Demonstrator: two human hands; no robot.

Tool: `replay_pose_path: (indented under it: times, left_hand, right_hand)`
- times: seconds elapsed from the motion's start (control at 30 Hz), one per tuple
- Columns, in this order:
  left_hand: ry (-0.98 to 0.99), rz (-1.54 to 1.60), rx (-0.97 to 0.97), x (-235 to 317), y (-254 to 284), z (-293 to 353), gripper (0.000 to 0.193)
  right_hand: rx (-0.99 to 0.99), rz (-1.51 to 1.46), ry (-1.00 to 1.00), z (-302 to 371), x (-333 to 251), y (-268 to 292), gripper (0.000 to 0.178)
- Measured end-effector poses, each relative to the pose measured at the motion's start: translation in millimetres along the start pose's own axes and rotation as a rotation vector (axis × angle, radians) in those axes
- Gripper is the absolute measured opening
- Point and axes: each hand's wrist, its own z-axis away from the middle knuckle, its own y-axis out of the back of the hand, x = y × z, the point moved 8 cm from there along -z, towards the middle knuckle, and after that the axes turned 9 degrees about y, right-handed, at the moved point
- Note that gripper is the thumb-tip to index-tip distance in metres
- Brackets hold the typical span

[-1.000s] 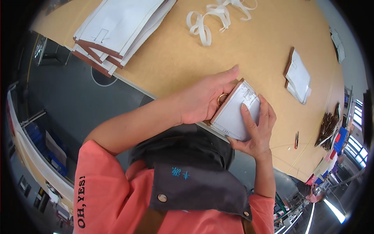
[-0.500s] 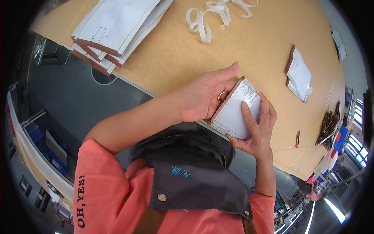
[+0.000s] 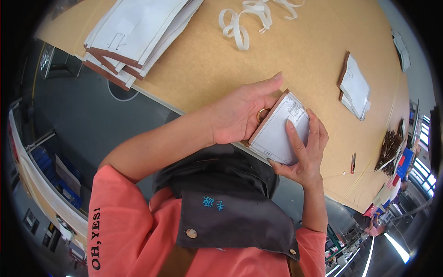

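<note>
Both hands hold a white, brown-edged flat piece (image 3: 279, 131) tilted over the table's near edge. Stitch-like lines and small printed marks show on its white face. My right hand (image 3: 310, 150) grips it from the right, thumb on the white face and fingers along the far side. My left hand (image 3: 244, 113), wearing a gold ring, meets the brown edge from the left. Its thumb points away from the piece, while its fingertips are hidden behind or inside the brown edge.
A stack of larger white, brown-edged pieces (image 3: 134, 37) overhangs the table edge at upper left. White tape (image 3: 240, 34) curls at the back. To the right lie another white piece (image 3: 354, 87), red-and-black snips (image 3: 353, 164) and a dark brown bundle (image 3: 389, 150).
Almost nothing differs. The held piece has shifted very slightly in my hands; both hands stay in place.
</note>
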Motion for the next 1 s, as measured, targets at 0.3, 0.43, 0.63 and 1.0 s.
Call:
replay_pose_path:
  times: [0.3,0.43,0.63,1.0]
  left_hand:
    - [-0.001,0.045,0.025,2,-3,1,0.08]
    - [-0.028,-0.025,0.019,1,-7,1,0.087]
    - [-0.052,-0.062,0.038,3,-7,2,0.088]
    - [-0.072,-0.046,-0.022,2,-13,4,0.087]
  right_hand:
    - [-0.007,0.02,0.006,0,0,6,0.082]
    - [0.013,0.003,0.01,-1,-1,6,0.081]
    - [0.038,-0.012,0.003,1,1,6,0.081]
    - [0.037,-0.004,0.006,3,0,4,0.084]
